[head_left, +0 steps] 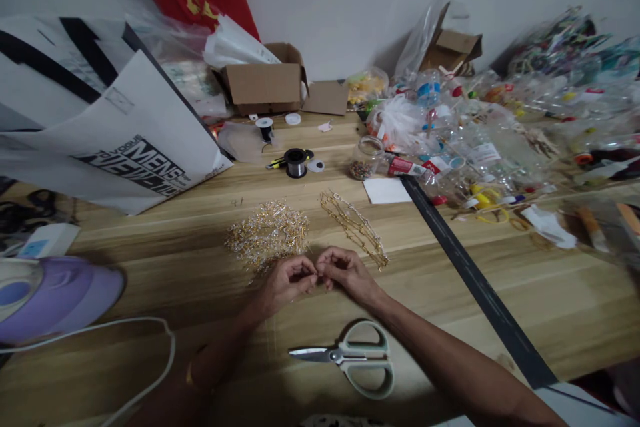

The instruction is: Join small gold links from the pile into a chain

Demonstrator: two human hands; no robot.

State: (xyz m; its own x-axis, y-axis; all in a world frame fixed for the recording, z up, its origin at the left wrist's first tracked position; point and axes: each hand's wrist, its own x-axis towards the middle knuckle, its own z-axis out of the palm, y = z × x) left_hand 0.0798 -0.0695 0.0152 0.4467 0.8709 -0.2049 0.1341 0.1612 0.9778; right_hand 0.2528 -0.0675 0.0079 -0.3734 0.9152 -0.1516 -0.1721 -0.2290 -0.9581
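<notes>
My left hand (286, 285) and my right hand (349, 275) meet fingertip to fingertip just above the wooden table (440, 320). Both are closed in a pinch, and what sits between the fingers is too small to name. A faint, thin line, perhaps thread or wire, hangs below my left hand. Right behind that hand lies a tangled pile of gold and silver beaded chain (270, 232). Several separate chain strands (356, 228) are laid out behind my right hand. Scissors with pale handles (345, 355) rest partly spread in front of my hands, blades to the left.
Behind the chains stand a wire spool (296, 164) and a jar of beads (367, 161). A cardboard box (265, 83) is at the back. Plastic bottles and bags (470, 147) crowd the right. A black strip (475, 280), a white paper bag (120, 140) and a purple device (75, 297) flank me.
</notes>
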